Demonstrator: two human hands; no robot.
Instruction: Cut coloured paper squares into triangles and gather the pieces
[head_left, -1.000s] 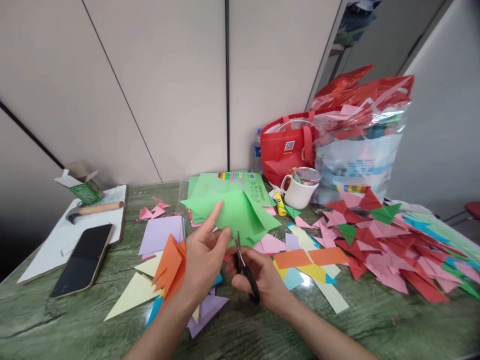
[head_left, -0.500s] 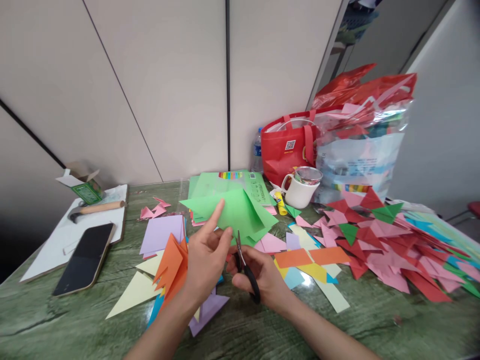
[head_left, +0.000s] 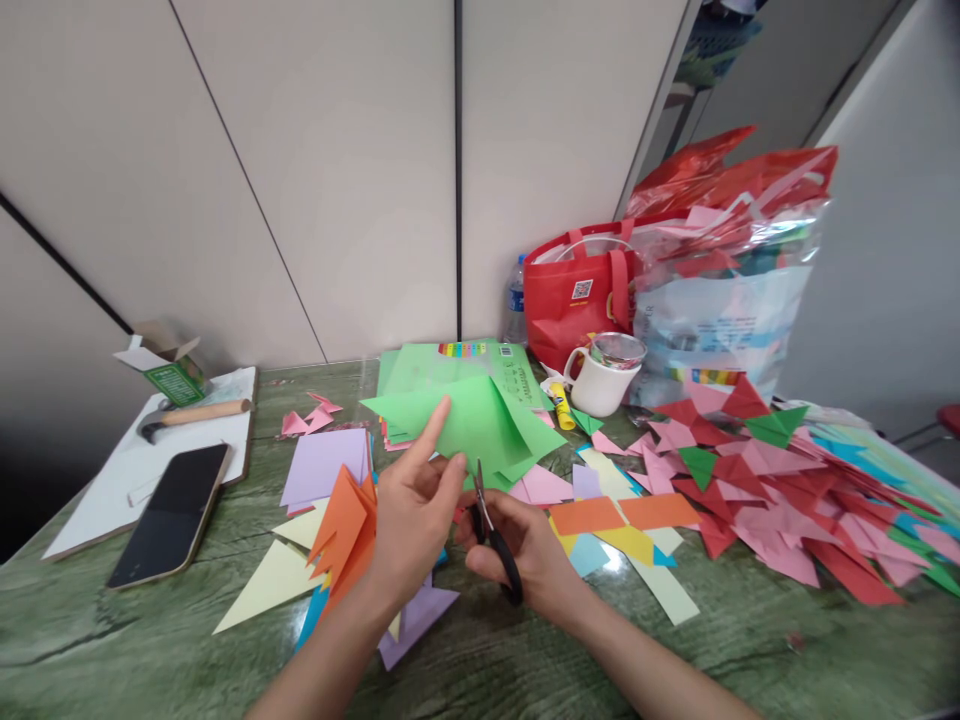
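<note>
Green wood-grain table (head_left: 675, 660): strewn with coloured paper offcuts. Folded green paper sheet (head_left: 480, 425): raised above table centre, pinched at its lower edge by left hand (head_left: 412, 520), forefinger extended. Right hand (head_left: 529, 555): fingers closed through handles of black-handled scissors (head_left: 491, 530), blades at sheet's lower edge.

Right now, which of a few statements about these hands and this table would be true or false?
1. The right hand holds black scissors. True.
2. The left hand holds a blue sheet. False: it holds green paper.
3. A dark phone lies left of the hands. True.
4. The white mug lies tipped over. False: it stands upright beside the red bag.
</note>
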